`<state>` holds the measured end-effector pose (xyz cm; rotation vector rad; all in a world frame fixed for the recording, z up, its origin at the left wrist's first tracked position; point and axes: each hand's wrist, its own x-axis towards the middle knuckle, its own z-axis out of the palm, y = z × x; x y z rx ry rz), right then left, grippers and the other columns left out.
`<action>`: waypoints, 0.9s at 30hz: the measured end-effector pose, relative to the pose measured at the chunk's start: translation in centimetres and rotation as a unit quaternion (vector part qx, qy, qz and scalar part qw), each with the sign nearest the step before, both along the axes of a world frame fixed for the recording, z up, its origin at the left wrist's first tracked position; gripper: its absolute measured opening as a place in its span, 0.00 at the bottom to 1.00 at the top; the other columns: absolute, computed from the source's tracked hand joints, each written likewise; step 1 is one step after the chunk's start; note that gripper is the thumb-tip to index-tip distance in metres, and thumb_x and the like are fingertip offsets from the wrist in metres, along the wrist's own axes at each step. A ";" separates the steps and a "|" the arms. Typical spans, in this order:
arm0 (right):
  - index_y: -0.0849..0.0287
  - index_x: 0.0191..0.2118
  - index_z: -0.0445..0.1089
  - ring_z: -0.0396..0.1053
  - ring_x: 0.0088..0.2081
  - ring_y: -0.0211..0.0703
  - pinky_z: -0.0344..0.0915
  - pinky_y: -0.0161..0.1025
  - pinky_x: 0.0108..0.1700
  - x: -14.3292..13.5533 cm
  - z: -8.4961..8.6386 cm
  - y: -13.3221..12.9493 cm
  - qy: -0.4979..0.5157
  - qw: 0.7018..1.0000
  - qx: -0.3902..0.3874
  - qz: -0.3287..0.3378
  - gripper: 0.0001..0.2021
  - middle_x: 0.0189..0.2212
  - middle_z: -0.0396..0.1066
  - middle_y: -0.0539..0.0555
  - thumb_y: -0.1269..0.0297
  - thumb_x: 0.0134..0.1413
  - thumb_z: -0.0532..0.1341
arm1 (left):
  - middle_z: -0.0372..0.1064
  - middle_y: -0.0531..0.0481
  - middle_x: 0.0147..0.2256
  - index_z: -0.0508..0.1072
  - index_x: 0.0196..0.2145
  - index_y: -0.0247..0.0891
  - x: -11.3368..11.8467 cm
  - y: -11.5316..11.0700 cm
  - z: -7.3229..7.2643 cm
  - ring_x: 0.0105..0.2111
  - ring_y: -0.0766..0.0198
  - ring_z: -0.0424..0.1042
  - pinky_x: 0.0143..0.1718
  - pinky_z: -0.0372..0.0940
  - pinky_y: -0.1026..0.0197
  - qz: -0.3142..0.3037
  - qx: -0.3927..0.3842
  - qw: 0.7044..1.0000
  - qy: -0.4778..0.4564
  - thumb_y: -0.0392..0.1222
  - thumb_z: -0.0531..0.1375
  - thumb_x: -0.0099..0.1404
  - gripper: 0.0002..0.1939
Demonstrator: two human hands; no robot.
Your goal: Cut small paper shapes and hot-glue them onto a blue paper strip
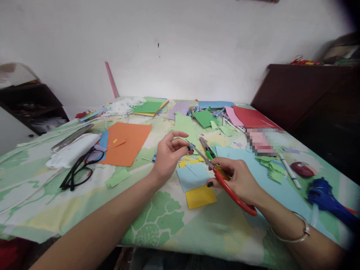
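My right hand (239,176) is wrapped round the red handles of a pair of scissors (225,182). Their metal blades point up and left, with the tips at the fingertips of my left hand (170,153). There the thumb and a finger pinch together on something tiny, too small to name, while the index finger stretches out above. Below the blades lie a light blue paper piece (191,176) and a yellow paper piece (201,197), with small yellow scraps around them. Just behind the scissors lies a utility knife (206,147), partly hidden.
Orange paper (123,144), black glasses (81,172) and a white case (74,150) lie left. To the right are a large light blue sheet (270,191), green scraps (271,168), a marker (289,171) and a blue glue gun (326,198). Red paper (253,117) lies behind.
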<state>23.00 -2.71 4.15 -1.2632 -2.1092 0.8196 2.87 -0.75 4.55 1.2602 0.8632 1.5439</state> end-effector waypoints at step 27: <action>0.59 0.33 0.68 0.46 0.21 0.33 0.47 0.32 0.21 0.2 0.0 0.2 -0.001 1.000 0.009 -0.008 0.15 0.16 0.50 0.43 0.54 0.42 0.67 | 0.70 0.54 0.25 0.67 0.36 0.36 -0.1 0.0 0.4 0.26 0.65 0.72 0.34 0.67 0.61 0.031 0.015 0.999 0.027 0.32 0.61 0.52 0.12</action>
